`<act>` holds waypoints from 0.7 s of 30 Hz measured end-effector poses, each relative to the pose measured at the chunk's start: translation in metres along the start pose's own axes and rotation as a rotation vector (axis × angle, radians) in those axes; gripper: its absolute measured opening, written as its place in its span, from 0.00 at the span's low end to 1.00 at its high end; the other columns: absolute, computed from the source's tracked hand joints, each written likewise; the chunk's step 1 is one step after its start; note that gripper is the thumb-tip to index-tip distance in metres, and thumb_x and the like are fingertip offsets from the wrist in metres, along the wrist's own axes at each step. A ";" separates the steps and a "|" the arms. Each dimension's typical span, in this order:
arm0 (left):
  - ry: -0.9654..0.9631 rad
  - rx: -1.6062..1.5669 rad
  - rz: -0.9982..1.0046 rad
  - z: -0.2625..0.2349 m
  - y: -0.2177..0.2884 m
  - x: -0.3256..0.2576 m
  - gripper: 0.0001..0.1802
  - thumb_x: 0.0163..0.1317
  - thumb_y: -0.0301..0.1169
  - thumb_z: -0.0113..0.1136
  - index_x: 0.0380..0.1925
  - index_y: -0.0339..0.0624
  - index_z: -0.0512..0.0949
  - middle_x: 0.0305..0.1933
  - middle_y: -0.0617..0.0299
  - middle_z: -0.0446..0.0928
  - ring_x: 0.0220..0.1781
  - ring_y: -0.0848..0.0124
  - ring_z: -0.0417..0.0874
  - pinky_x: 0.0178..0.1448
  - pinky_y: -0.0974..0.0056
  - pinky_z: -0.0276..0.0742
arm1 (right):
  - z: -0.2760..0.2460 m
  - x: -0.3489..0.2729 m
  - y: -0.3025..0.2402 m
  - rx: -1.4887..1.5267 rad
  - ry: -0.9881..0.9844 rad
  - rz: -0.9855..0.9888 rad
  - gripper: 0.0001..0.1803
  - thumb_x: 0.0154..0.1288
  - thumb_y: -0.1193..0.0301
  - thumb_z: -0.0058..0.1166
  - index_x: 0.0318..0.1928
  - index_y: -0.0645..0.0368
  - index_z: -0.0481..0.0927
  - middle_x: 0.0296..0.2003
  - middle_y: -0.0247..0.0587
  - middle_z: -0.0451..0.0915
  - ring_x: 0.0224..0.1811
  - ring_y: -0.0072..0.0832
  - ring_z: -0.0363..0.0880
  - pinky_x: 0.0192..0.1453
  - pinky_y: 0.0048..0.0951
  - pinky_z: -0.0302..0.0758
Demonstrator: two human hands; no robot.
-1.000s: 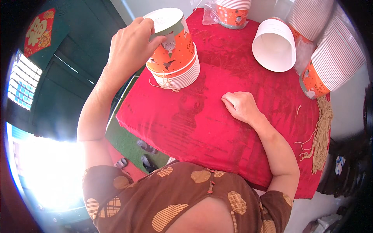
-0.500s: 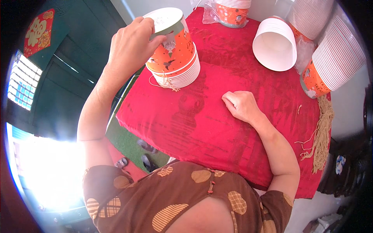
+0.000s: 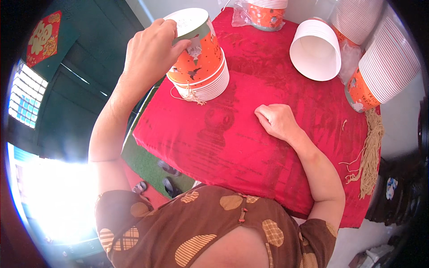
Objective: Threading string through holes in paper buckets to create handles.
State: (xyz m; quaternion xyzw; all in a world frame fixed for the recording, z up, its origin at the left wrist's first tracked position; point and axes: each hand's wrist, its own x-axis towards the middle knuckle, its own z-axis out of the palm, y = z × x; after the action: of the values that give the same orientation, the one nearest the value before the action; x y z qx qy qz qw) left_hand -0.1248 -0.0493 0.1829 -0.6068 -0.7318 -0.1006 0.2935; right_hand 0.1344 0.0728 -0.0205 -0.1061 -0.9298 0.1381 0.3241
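Note:
At the table's far left stands an upside-down stack of orange and white paper buckets (image 3: 206,50), with cartoon prints on the sides and a white base on top. My left hand (image 3: 153,50) grips the top bucket, thumb against its side and fingers over the far edge of the base. Light beige strings (image 3: 190,94) hang against the stack's lower white rims. To the right, my right hand (image 3: 279,121) rests closed in a loose fist on the red tablecloth (image 3: 187,129); nothing shows sticking out of it.
One white bucket (image 3: 315,53) lies on its side, its mouth facing me. Tall bucket stacks (image 3: 389,58) lean at the right, and another wrapped in clear plastic (image 3: 266,15) stands at the back. A bundle of beige strings (image 3: 372,152) drapes over the right edge.

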 end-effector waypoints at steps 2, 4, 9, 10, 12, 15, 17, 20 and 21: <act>-0.006 0.000 0.008 0.001 0.001 0.002 0.18 0.59 0.41 0.66 0.30 0.36 0.77 0.35 0.53 0.80 0.33 0.58 0.85 0.35 0.57 0.79 | 0.000 0.000 0.002 -0.002 0.003 -0.003 0.05 0.61 0.73 0.59 0.29 0.58 0.78 0.18 0.43 0.76 0.21 0.39 0.78 0.25 0.39 0.73; -0.008 -0.005 0.003 0.002 0.001 0.003 0.17 0.59 0.41 0.66 0.30 0.36 0.77 0.35 0.53 0.80 0.33 0.58 0.85 0.35 0.57 0.79 | 0.001 0.000 0.003 0.002 -0.002 0.003 0.05 0.61 0.73 0.59 0.29 0.58 0.78 0.18 0.43 0.77 0.21 0.39 0.78 0.26 0.39 0.73; -0.007 -0.001 0.004 0.003 0.002 0.002 0.17 0.58 0.41 0.67 0.30 0.36 0.77 0.36 0.53 0.80 0.33 0.57 0.85 0.36 0.56 0.79 | 0.003 0.000 0.005 -0.013 0.022 -0.016 0.07 0.60 0.72 0.58 0.27 0.57 0.76 0.17 0.42 0.77 0.21 0.38 0.79 0.24 0.39 0.74; -0.005 0.003 0.007 0.004 0.002 0.002 0.17 0.58 0.41 0.67 0.30 0.36 0.77 0.36 0.53 0.80 0.33 0.57 0.85 0.36 0.56 0.80 | 0.003 -0.001 0.004 -0.015 0.023 -0.020 0.07 0.60 0.72 0.58 0.27 0.57 0.75 0.17 0.42 0.76 0.21 0.38 0.79 0.24 0.39 0.74; -0.002 0.007 0.010 0.004 0.002 0.002 0.18 0.58 0.41 0.67 0.30 0.36 0.77 0.36 0.53 0.80 0.33 0.57 0.85 0.36 0.56 0.80 | 0.003 -0.001 0.004 -0.015 0.024 -0.018 0.07 0.61 0.72 0.58 0.27 0.57 0.75 0.17 0.42 0.76 0.21 0.38 0.79 0.24 0.39 0.74; -0.011 0.003 -0.001 0.003 0.003 0.001 0.18 0.58 0.41 0.67 0.30 0.36 0.77 0.36 0.53 0.80 0.33 0.57 0.85 0.37 0.56 0.80 | 0.003 -0.001 0.004 -0.013 0.023 -0.015 0.07 0.61 0.72 0.58 0.27 0.57 0.75 0.17 0.42 0.76 0.21 0.38 0.79 0.24 0.39 0.74; -0.013 0.005 -0.002 0.003 0.003 0.001 0.18 0.58 0.41 0.67 0.30 0.36 0.77 0.36 0.53 0.80 0.34 0.57 0.85 0.37 0.56 0.80 | 0.003 -0.001 0.003 -0.013 0.021 -0.013 0.07 0.61 0.72 0.58 0.27 0.57 0.75 0.17 0.42 0.76 0.21 0.38 0.79 0.24 0.39 0.74; -0.006 0.003 0.002 0.004 0.002 0.001 0.18 0.58 0.41 0.66 0.30 0.36 0.77 0.36 0.53 0.80 0.34 0.57 0.85 0.37 0.56 0.80 | 0.002 0.000 0.003 -0.011 0.027 -0.010 0.07 0.61 0.72 0.58 0.26 0.57 0.75 0.17 0.42 0.76 0.20 0.38 0.79 0.24 0.39 0.74; -0.006 0.003 0.002 0.004 0.002 0.001 0.18 0.58 0.41 0.66 0.30 0.36 0.77 0.36 0.53 0.80 0.34 0.57 0.85 0.37 0.56 0.80 | 0.002 0.000 0.003 -0.013 0.026 -0.012 0.08 0.61 0.72 0.58 0.26 0.57 0.75 0.17 0.42 0.76 0.20 0.38 0.79 0.24 0.39 0.74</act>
State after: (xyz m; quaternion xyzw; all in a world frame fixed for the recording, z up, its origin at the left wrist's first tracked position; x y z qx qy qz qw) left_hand -0.1240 -0.0459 0.1798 -0.6075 -0.7322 -0.0972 0.2923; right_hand 0.1335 0.0750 -0.0230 -0.1046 -0.9270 0.1285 0.3365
